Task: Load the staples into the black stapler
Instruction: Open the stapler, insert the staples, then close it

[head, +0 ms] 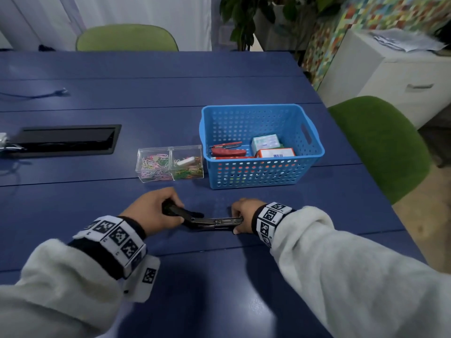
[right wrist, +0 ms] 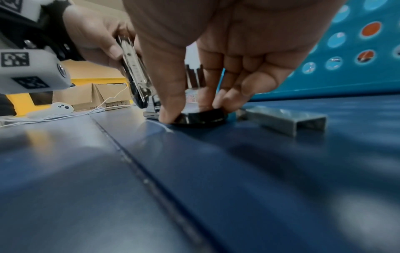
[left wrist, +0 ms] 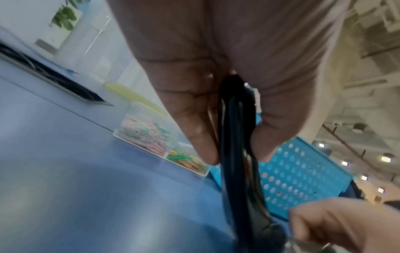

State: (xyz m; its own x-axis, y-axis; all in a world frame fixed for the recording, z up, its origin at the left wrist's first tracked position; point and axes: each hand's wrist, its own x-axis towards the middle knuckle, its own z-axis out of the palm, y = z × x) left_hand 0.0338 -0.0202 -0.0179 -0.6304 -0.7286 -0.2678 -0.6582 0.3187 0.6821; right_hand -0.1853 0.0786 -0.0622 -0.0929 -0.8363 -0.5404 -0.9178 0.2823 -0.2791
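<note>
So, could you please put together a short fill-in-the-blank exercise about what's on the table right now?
1. The left hand grips the lid of the black stapler, which is swung ____.
2. The right hand pinches the stapler's base against the ____ table.
3. The red stapler lies inside the blue ____.
4. The strip of staples lies on the table beside the ____ hand.

Missing words: open; blue; basket; right

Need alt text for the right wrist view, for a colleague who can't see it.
The right hand pinches the front end of the black stapler's base against the blue table. The left hand holds its top swung open; a staple strip lies beside the base.
</note>
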